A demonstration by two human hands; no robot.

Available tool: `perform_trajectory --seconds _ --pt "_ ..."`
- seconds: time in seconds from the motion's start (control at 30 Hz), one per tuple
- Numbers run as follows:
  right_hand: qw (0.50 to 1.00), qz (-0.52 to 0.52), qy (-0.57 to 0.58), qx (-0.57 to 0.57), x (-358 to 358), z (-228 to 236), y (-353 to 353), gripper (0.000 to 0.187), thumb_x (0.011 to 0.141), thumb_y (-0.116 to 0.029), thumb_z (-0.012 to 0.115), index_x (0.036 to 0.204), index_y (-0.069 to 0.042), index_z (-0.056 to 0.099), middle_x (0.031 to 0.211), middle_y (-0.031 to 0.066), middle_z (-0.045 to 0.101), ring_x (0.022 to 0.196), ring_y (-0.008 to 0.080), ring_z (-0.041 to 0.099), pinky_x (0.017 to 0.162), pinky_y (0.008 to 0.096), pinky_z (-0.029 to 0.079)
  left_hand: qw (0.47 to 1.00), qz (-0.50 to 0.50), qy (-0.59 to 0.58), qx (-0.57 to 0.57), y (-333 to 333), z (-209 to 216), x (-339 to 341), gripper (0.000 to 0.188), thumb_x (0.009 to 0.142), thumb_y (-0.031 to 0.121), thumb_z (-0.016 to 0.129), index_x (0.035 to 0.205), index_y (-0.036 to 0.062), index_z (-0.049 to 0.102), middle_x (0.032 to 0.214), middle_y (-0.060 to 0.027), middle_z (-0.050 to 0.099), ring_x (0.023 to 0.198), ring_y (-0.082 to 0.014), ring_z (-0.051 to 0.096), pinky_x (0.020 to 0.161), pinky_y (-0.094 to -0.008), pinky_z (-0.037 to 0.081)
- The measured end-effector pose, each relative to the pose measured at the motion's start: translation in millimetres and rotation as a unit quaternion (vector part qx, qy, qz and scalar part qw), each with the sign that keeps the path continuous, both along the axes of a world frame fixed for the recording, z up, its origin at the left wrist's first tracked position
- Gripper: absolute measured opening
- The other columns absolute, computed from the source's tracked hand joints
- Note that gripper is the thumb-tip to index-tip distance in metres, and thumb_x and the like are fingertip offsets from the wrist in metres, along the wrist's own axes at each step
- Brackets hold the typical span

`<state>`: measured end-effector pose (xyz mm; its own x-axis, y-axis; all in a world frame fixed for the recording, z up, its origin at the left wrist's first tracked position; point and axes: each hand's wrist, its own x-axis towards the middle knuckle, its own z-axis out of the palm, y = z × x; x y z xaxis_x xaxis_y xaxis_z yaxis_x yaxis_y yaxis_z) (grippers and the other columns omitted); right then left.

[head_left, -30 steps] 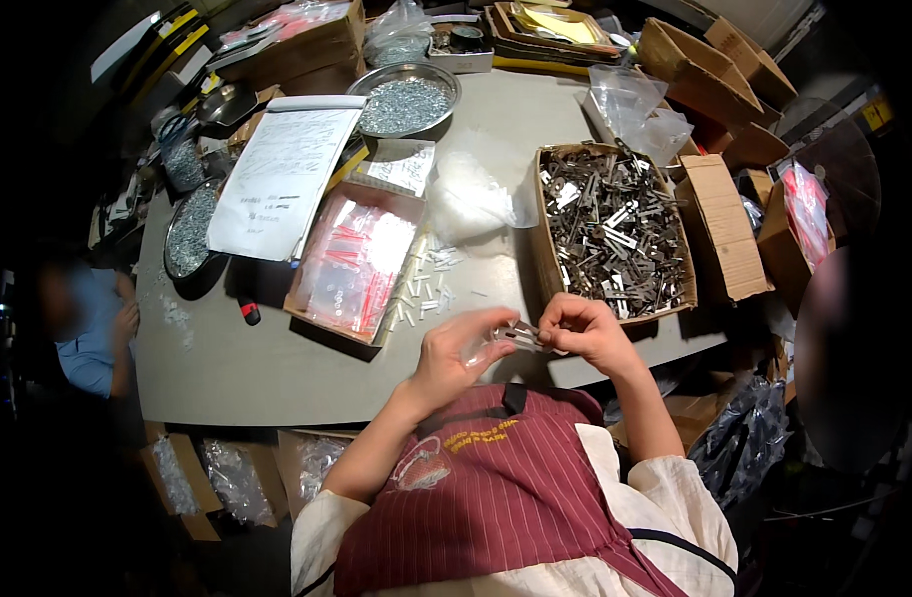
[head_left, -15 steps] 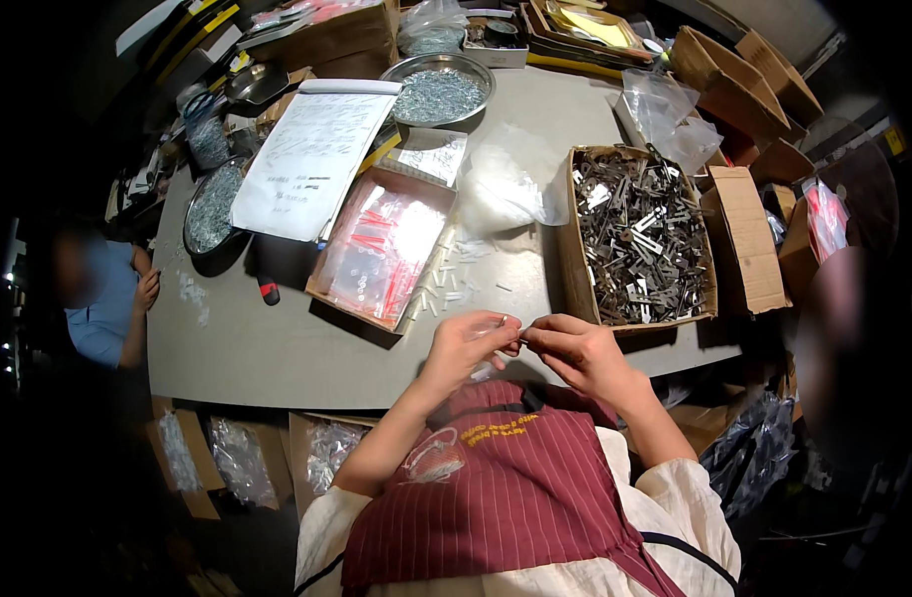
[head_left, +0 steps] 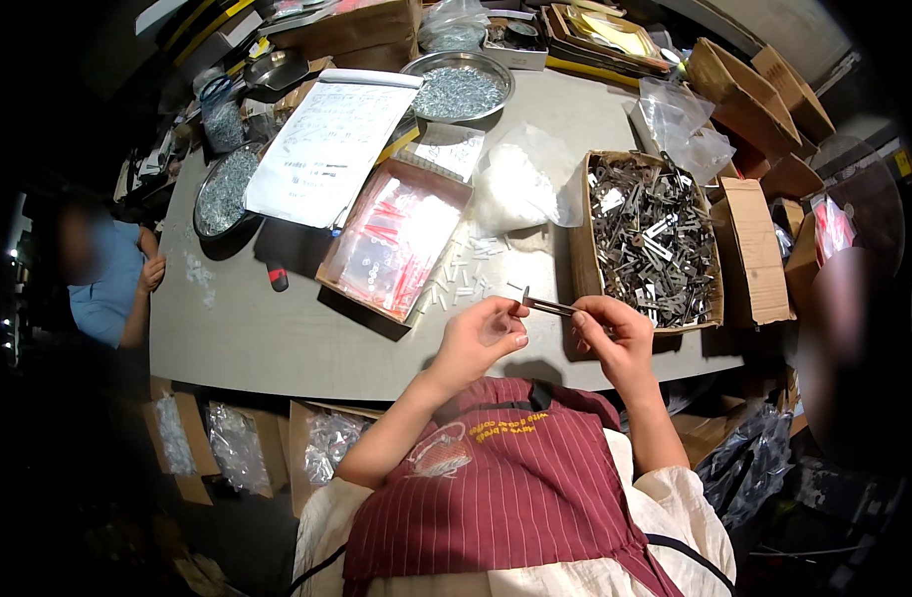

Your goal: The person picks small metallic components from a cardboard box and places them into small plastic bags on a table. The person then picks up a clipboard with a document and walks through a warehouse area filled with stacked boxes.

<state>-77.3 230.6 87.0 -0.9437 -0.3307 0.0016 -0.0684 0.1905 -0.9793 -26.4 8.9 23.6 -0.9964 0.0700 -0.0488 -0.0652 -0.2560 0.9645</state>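
Note:
My right hand (head_left: 617, 333) pinches a slim dark slotted metal piece (head_left: 552, 306) between thumb and fingers. The piece points left and its upright flat end stands beside my left fingertips; whether they touch it I cannot tell. My left hand (head_left: 476, 343) is half curled around a see-through film, apparently a small clear plastic bag (head_left: 497, 326). Right of my hands, a cardboard box (head_left: 578, 254) holds many similar metal pieces. On the left lies an open box (head_left: 326, 273) of clear bags with red strips. Small white tubes (head_left: 463, 276) are scattered beside it.
A white-filled plastic bag (head_left: 515, 189) lies beyond the tubes. Metal bowls (head_left: 507, 99) of small shiny parts, a written notepad (head_left: 311, 149) and a red-black tool (head_left: 278, 278) are on the table (head_left: 247, 348). Another person (head_left: 107, 279) is at far left. Cardboard boxes (head_left: 749, 249) crowd the right.
My hands have drawn apart, the right moving rightward. The slotted metal piece, earlier mostly hidden between my fingers, now shows along much of its length. The view has shifted slightly.

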Motion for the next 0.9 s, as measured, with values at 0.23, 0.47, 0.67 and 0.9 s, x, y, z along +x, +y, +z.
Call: perform_trajectory --seconds 0.23,0.47,0.67,0.9 --pt "0.985 0.138 -0.086 0.051 -7 -3 -3 0.014 0.096 -0.009 0.070 0.102 0.003 0.071 0.074 0.0007 0.065 0.060 0.0066 0.058 0.054 0.0235 0.046 0.960 0.018 0.066 -0.272 -1 13 1 0.029 0.087 0.004 0.075 0.114 0.0042 0.067 0.103 -0.0082 0.072 0.092 -0.0152 0.068 0.082 -0.0306 0.054" --pt "0.950 0.276 0.098 0.108 -6 23 -27 0.021 0.086 -0.009 0.076 0.105 -0.002 0.075 0.100 0.0124 0.067 0.088 0.0241 0.064 0.075 0.0362 0.050 0.954 -0.006 0.127 -0.273 2 12 2 0.036 0.085 0.001 0.071 0.121 0.0018 0.063 0.107 -0.0141 0.071 0.101 -0.0252 0.070 0.087 -0.0354 0.054" --pt "0.913 0.235 0.308 0.125 -20 22 -37 0.015 0.087 -0.006 0.074 0.101 -0.003 0.070 0.124 0.0148 0.061 0.108 0.0310 0.059 0.089 0.0392 0.049 0.988 0.001 0.061 -0.142 -5 21 5 0.045 0.086 0.004 0.074 0.128 -0.0022 0.060 0.114 -0.0120 0.071 0.108 -0.0166 0.067 0.093 -0.0338 0.054" --pt "0.958 0.153 0.209 0.124 -23 22 -39 0.013 0.091 -0.009 0.072 0.098 0.000 0.065 0.099 0.0157 0.069 0.092 0.0330 0.069 0.082 0.0386 0.054 0.989 0.109 0.055 -0.084 -11 30 -1 0.016 0.098 0.006 0.066 0.110 -0.0044 0.068 0.101 -0.0112 0.076 0.097 -0.0155 0.073 0.087 -0.0301 0.057"
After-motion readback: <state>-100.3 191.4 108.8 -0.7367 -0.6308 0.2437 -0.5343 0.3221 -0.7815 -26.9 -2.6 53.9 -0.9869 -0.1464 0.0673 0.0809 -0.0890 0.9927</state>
